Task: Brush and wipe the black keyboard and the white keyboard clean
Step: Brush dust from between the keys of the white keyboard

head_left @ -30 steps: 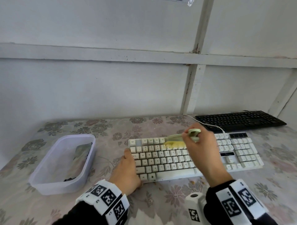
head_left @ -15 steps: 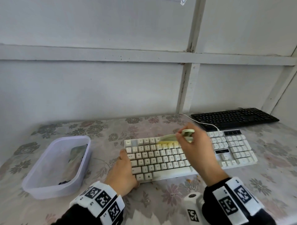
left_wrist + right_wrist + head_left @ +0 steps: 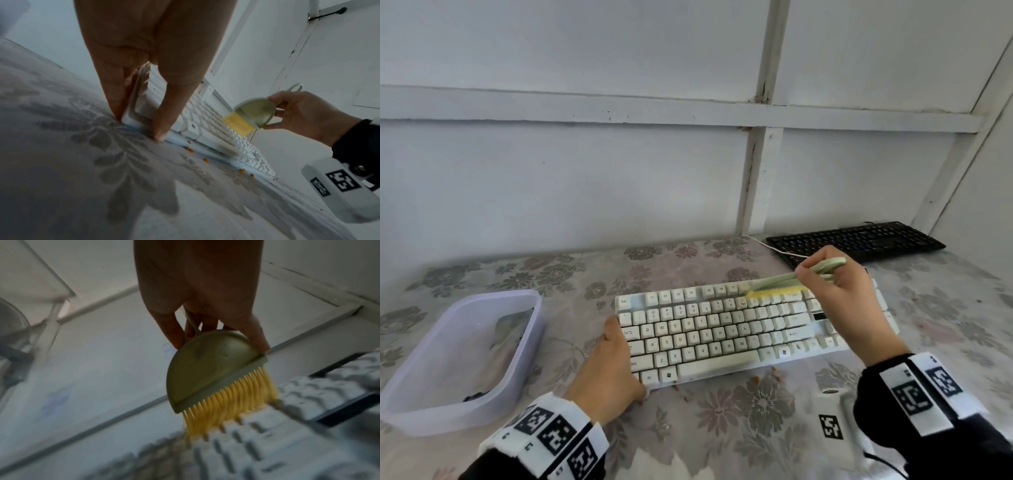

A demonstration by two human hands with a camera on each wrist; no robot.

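The white keyboard (image 3: 722,329) lies across the middle of the flowered table. My left hand (image 3: 609,370) holds its near left corner, thumb on the front edge (image 3: 162,129) and fingers along the left side. My right hand (image 3: 835,301) grips a pale green brush (image 3: 791,279) with yellow bristles (image 3: 228,404). The bristles touch the top key rows, right of centre. The black keyboard (image 3: 856,241) lies at the back right by the wall, untouched.
A clear plastic tub (image 3: 458,359) with a cloth inside stands at the left. Orange crumbs (image 3: 205,160) lie on the tablecloth along the white keyboard's front edge. A white cable (image 3: 767,245) runs from the white keyboard toward the wall.
The brush has moved right along the top rows of the white keyboard, from left of centre to right of centre. My left hand has kept its hold on the corner.
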